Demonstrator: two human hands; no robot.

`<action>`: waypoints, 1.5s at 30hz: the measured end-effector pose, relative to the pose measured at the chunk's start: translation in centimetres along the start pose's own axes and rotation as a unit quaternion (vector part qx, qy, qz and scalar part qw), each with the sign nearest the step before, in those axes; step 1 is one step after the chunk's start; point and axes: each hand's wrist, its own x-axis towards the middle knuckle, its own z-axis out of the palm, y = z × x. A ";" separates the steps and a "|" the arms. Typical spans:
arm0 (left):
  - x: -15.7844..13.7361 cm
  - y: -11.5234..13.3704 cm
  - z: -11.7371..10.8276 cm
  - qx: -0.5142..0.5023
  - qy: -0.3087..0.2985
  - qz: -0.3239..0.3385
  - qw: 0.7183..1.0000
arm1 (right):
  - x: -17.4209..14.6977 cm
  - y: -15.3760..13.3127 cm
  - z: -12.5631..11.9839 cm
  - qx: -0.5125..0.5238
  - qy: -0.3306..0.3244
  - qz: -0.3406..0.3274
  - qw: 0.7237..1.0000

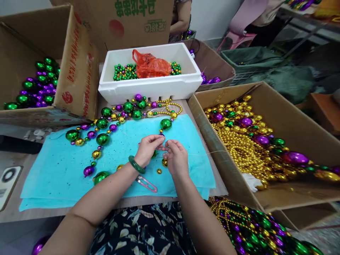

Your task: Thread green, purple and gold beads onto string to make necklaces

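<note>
Over the blue cloth [61,166], my left hand [148,148] is closed in a pinch at the end of a bead strand [166,124]. My right hand [175,156] pinches a thin thread [204,154], which trails off toward the right; both sets of fingertips nearly meet. A green bangle [136,164] circles my left wrist. Under the wrists lie a small gold bead [159,171] and a pinkish metal tool [147,183], perhaps thread snips. The strand of green, purple and gold beads loops across the cloth's back and left; my left forearm hides part of it.
A white foam box [148,86] holding small beads and a red plastic bag [150,63] stands behind. Cardboard boxes with beads flank the cloth at left [77,71] and right [223,170]. Finished-looking necklaces [255,226] hang low at right. Another person's arm [183,17] shows behind.
</note>
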 end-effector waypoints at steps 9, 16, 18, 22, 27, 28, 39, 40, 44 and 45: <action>0.3 0.6 -0.1 0.009 -0.018 -0.023 1.000 | 0.1 0.1 -0.2 -0.009 -0.020 0.010 1.000; -0.1 1.4 0.0 0.053 -0.016 -0.001 0.998 | 0.3 0.4 -0.8 -0.076 -0.031 -0.014 0.996; -0.2 1.4 0.0 0.052 -0.016 -0.004 0.998 | 0.4 0.4 -1.0 -0.095 -0.031 -0.021 0.995; -0.1 1.3 -0.1 0.052 -0.011 -0.012 0.998 | 0.5 0.5 -1.3 -0.136 -0.026 -0.049 0.989; 0.1 1.1 -0.2 0.054 -0.023 -0.023 0.998 | 0.9 0.5 -1.7 -0.209 -0.028 -0.103 0.972; 0.0 1.1 -0.2 0.056 -0.023 -0.025 0.998 | 0.9 0.5 -1.7 -0.216 -0.028 -0.110 0.970; 0.1 0.8 -0.2 0.115 -0.015 0.008 0.993 | 1.4 0.1 -2.4 -0.253 -0.008 -0.157 0.955; 0.1 0.8 -0.2 0.121 -0.014 0.015 0.992 | 1.4 0.1 -2.4 -0.253 -0.007 -0.156 0.955; 0.1 0.8 -0.1 0.135 -0.010 0.027 0.990 | 1.3 -0.1 -2.4 -0.259 -0.012 -0.149 0.954; 0.1 0.8 -0.1 0.138 -0.011 0.027 0.990 | 1.3 -0.2 -2.3 -0.260 -0.014 -0.147 0.954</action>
